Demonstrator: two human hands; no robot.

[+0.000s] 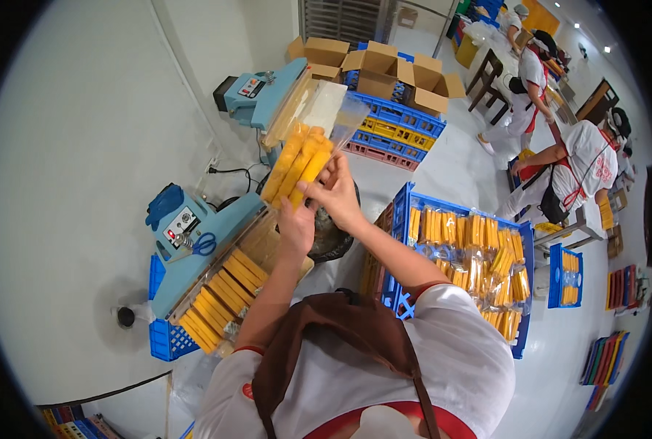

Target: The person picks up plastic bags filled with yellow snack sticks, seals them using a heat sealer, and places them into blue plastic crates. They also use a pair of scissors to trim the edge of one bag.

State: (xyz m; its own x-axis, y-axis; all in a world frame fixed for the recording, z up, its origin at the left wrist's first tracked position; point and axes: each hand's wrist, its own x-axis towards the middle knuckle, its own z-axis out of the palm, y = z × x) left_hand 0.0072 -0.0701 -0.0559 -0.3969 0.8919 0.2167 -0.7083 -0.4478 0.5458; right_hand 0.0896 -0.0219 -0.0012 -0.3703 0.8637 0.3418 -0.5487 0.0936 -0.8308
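Note:
Both my hands hold a clear plastic pack of yellow sticks [298, 164], its empty film end pointing away from me. My left hand [297, 225] grips the near end from below. My right hand [339, 192] holds its right side, the thumb on top of the sticks. At my left stands a light-blue sealing machine [216, 236] with blue-handled scissors [204, 244] on it, and several packs of yellow sticks [224, 299] lie in a row along its front. A second light-blue sealing machine [273, 96] stands farther off.
Right of me, a blue crate [402, 219] holds many packed sticks. Open cardboard boxes [378, 71] stand on stacked plastic crates [397, 129] ahead. A black-lined bin [334, 241] is below my hands. Co-workers [583, 148] work at tables to the right. A power cord [232, 171] runs by the wall.

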